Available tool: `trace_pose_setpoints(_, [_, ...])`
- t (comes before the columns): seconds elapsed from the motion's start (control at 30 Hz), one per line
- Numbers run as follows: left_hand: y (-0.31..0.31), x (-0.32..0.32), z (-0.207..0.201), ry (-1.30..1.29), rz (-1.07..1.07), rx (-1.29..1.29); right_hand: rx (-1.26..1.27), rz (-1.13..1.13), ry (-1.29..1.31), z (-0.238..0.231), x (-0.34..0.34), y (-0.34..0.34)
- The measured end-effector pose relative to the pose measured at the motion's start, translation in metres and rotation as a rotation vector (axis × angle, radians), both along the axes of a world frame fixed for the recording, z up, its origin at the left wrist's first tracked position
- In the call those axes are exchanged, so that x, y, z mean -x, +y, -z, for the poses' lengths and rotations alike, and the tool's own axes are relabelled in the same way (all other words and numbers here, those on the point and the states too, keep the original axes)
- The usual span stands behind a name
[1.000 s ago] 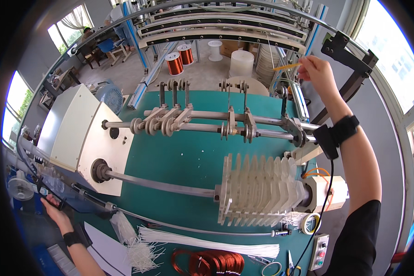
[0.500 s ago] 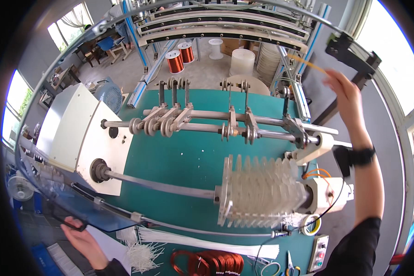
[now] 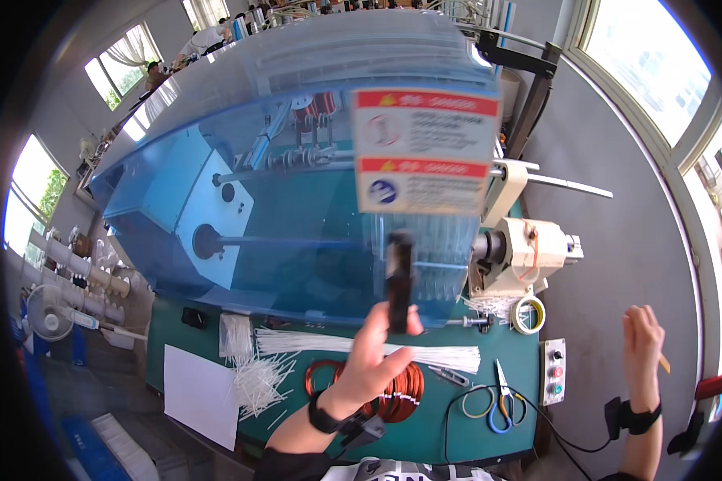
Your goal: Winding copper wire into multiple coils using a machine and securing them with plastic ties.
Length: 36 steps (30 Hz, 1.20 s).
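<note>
A see-through blue machine cover (image 3: pixel 297 280) lies lowered over the winding machine. My left hand (image 3: pixel 365 361) is at the lower end of the cover's black handle (image 3: pixel 399 289), its fingers hooked round it and the thumb standing off. Away to the right, past the table edge, my right hand (image 3: pixel 643 341) is closed on a thin yellowish strip (image 3: pixel 664 364), whose end pokes out beside the fingers. Through the cover, the shaft (image 3: pixel 297 241) and the ribbed clear former (image 3: pixel 437 276) show dimly. Warning labels (image 3: pixel 425 152) on the cover hide part of the machine.
On the green table (image 3: pixel 473 441) lie white ties (image 3: pixel 313 343), copper wire coils (image 3: pixel 401 393), scissors (image 3: pixel 501 401), a tape roll (image 3: pixel 528 314) and white paper (image 3: pixel 200 393). A button box (image 3: pixel 553 373) sits at the right edge. A black cable (image 3: pixel 447 425) crosses the front.
The cover has come down from its raised position over the machine. My left hand has moved right, to the table's middle. My right hand has dropped from the upper right, still with the strip.
</note>
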<state>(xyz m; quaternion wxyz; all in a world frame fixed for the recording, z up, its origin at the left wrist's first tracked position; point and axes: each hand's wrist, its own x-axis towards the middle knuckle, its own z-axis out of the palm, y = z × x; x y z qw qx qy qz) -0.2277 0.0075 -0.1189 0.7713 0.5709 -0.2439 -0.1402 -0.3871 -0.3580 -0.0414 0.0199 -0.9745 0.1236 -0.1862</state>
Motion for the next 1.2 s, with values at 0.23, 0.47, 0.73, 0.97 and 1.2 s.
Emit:
trace_pose_setpoints(0.23, [-0.068,0.022,0.010,-0.285,0.052,0.022,-0.025,0.354,0.261,0.220,0.120,0.000])
trace_pose_setpoints(0.47, [-0.074,0.032,0.025,-0.393,-0.090,0.092,-0.105,0.341,0.153,0.293,0.158,0.008])
trace_pose_setpoints(0.73, [0.063,0.163,0.090,-0.442,-0.112,-0.280,-0.054,0.365,0.183,0.284,0.145,0.010])
trace_pose_setpoints(0.97, [0.044,0.267,0.204,-0.144,0.263,-0.650,-0.055,0.362,0.149,0.237,0.141,0.033])
trace_pose_setpoints(1.2, [-0.012,0.306,0.207,0.054,0.437,-0.195,0.091,0.173,-0.205,0.104,0.220,0.095])
